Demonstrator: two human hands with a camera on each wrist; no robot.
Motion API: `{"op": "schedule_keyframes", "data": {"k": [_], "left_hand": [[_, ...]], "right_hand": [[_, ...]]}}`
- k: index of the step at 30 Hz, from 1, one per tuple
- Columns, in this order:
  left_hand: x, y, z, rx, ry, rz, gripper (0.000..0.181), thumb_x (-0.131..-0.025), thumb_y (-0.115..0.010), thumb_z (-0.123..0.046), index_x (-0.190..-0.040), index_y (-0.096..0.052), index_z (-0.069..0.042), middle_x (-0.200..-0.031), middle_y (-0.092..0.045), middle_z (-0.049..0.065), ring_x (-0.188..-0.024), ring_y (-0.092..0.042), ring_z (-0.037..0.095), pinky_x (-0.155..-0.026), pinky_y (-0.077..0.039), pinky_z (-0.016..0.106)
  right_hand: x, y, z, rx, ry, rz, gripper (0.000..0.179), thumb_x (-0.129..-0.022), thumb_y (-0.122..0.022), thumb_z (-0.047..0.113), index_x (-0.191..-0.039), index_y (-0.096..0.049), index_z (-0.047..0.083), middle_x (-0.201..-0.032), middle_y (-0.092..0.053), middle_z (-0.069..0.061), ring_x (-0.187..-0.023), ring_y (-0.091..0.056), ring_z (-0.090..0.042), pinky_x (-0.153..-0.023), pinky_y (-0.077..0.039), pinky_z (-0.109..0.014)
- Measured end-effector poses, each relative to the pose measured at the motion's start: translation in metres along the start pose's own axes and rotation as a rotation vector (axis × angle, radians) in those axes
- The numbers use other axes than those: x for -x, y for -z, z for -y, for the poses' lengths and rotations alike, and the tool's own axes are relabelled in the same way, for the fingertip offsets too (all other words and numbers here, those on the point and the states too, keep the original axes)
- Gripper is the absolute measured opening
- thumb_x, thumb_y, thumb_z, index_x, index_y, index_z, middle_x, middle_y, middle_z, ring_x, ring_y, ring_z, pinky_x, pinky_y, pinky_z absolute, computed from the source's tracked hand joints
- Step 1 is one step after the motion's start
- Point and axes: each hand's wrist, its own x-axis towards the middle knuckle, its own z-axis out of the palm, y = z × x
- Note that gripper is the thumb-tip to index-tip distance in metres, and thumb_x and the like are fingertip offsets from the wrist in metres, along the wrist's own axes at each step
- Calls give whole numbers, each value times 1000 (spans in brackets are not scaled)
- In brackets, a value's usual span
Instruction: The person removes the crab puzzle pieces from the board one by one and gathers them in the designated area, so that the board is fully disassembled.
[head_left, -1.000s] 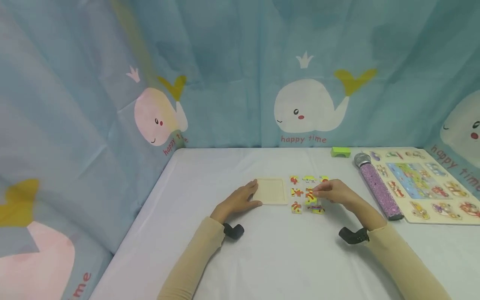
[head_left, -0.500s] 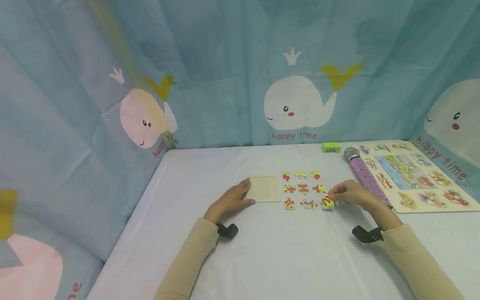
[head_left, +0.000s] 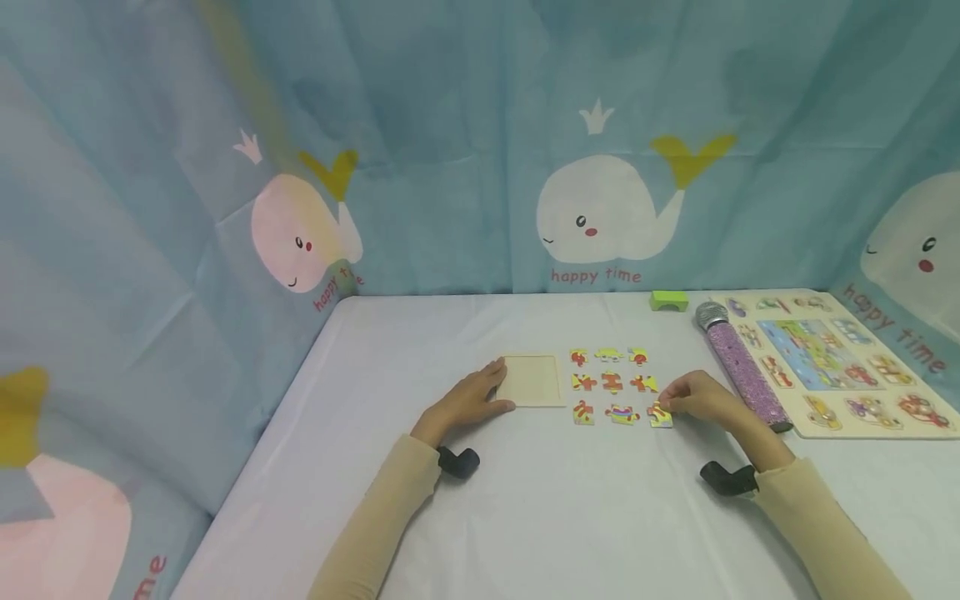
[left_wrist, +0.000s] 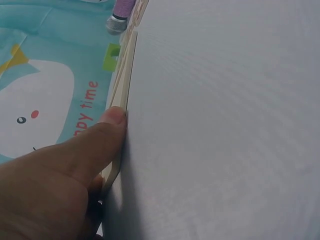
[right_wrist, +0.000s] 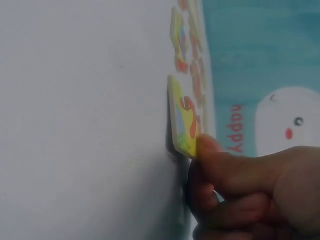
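Observation:
My left hand (head_left: 470, 397) rests against the left side of a shallow square wooden puzzle tray (head_left: 532, 381), fingers at its far left corner and thumb at the near edge. In the left wrist view the thumb (left_wrist: 112, 120) touches the tray's thin edge (left_wrist: 129, 65). My right hand (head_left: 699, 397) pinches the near right corner puzzle piece (head_left: 659, 416), yellow with a red shape, between thumb and fingers. Seen from the right wrist, this puzzle piece (right_wrist: 184, 120) lies close over the cloth. Several other puzzle pieces (head_left: 612, 382) lie face up in three spaced rows right of the tray.
A purple glitter microphone (head_left: 745, 367) lies right of my right hand. Beyond it is a large picture peg-puzzle board (head_left: 832, 396). At the back stands a green arch block (head_left: 669, 301). A white cloth covers the table (head_left: 570, 517), and a blue whale-print curtain (head_left: 450, 167) hangs behind.
My right hand has carried the puzzle piece from the middle of the group to the near right corner, uncovering the pieces beneath. My left hand stays at the tray. The head view has shifted slightly.

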Motion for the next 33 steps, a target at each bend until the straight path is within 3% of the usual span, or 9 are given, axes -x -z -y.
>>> {"op": "schedule_keyframes", "data": {"k": [10, 16, 21, 26, 30, 33], "left_hand": [[-4, -1, -6, -30, 7, 12, 78, -86, -56, -49, -144, -26, -4, -154, -18, 6, -141, -20, 22, -114, -20, 35], [-10, 0, -13, -31, -10, 25, 76, -87, -57, -45, -142, -29, -1, -153, -20, 12, -142, -16, 28, -115, -18, 38], [-11, 3, -18, -24, 19, 20, 77, -85, -60, -45, -143, -30, -3, -147, -28, 15, -136, -30, 28, -111, -28, 37], [-6, 21, -26, -22, 34, 57, 76, -86, -56, -48, -145, -27, -11, -143, -33, 11, -128, -42, 27, -105, -37, 41], [-7, 41, -32, -46, 19, 57, 72, -88, -54, -49, -146, -27, -15, -145, -36, 8, -132, -38, 25, -107, -33, 43], [-15, 52, -32, -88, 19, 17, 70, -89, -51, -50, -145, -28, -15, -147, -35, 10, -136, -32, 26, -109, -27, 48]], "right_hand": [[5, -3, 3, 105, -44, -79, 14, -82, -66, 14, -82, -67, 0, -77, -64, -6, -71, -52, -15, -63, -41, -27], [10, -3, 2, 126, -64, -88, 12, -82, -64, 12, -80, -65, 1, -74, -61, -5, -69, -50, -16, -61, -39, -26], [12, -4, 3, 130, -78, -108, 11, -81, -65, 12, -77, -64, 2, -72, -59, -4, -69, -50, -17, -59, -38, -27], [15, -9, 8, 162, -68, -153, 9, -80, -65, 10, -75, -64, 2, -71, -60, -6, -67, -51, -17, -57, -39, -27], [17, -13, 11, 198, -67, -182, 8, -78, -65, 8, -73, -65, 2, -69, -61, -6, -64, -51, -18, -54, -39, -28], [17, -12, 15, 210, -32, -205, 8, -81, -63, 9, -77, -63, 2, -70, -61, -7, -63, -51, -17, -53, -38, -27]]}}
